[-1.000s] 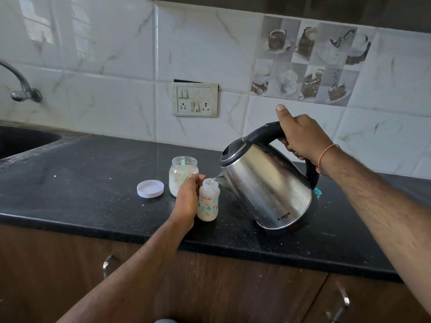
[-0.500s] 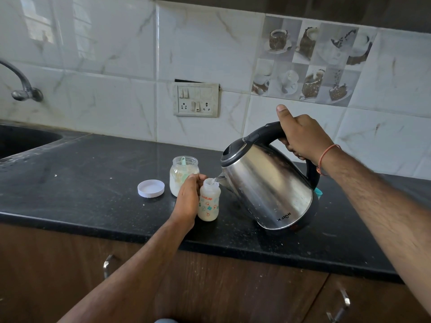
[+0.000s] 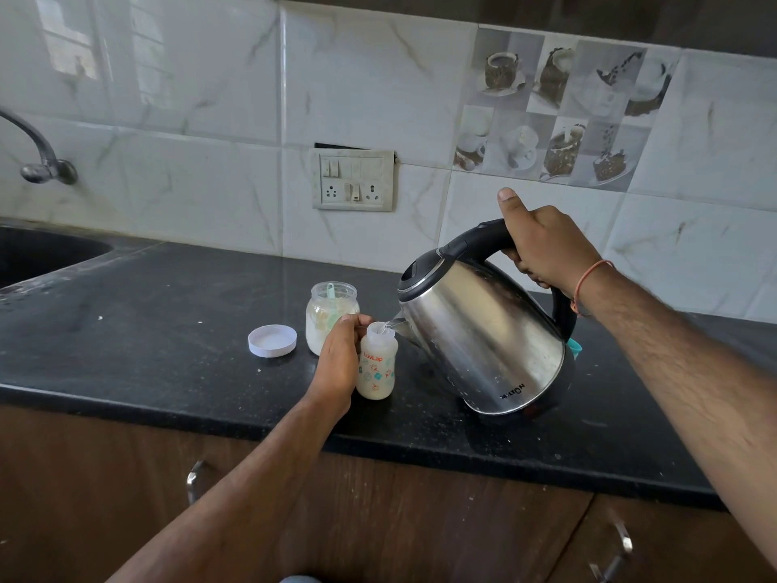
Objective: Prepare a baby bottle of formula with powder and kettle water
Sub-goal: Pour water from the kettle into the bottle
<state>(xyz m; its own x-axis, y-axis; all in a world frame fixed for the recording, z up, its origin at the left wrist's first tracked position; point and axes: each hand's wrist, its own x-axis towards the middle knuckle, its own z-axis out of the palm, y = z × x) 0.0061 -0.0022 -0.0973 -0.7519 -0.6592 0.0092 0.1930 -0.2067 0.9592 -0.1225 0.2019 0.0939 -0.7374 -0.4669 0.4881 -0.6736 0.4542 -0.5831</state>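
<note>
A small baby bottle (image 3: 377, 366) with printed pictures stands open on the black counter (image 3: 147, 338), milky liquid inside. My left hand (image 3: 339, 363) grips its left side. My right hand (image 3: 542, 246) holds the black handle of a steel kettle (image 3: 483, 334), tilted left with its spout just over the bottle mouth; a thin stream of water runs in. Behind the bottle stands an open glass jar of white powder (image 3: 326, 319) with a pale green scoop in it.
The jar's white lid (image 3: 272, 340) lies flat left of the jar. A teal object (image 3: 575, 348) peeks out behind the kettle. A sink (image 3: 38, 254) and tap (image 3: 38, 157) are at far left. A wall socket plate (image 3: 352, 179) is on the tiles. Wooden drawers sit below the counter edge.
Almost nothing differs: the kettle stays tilted over the bottle with water running, and both hands keep their hold.
</note>
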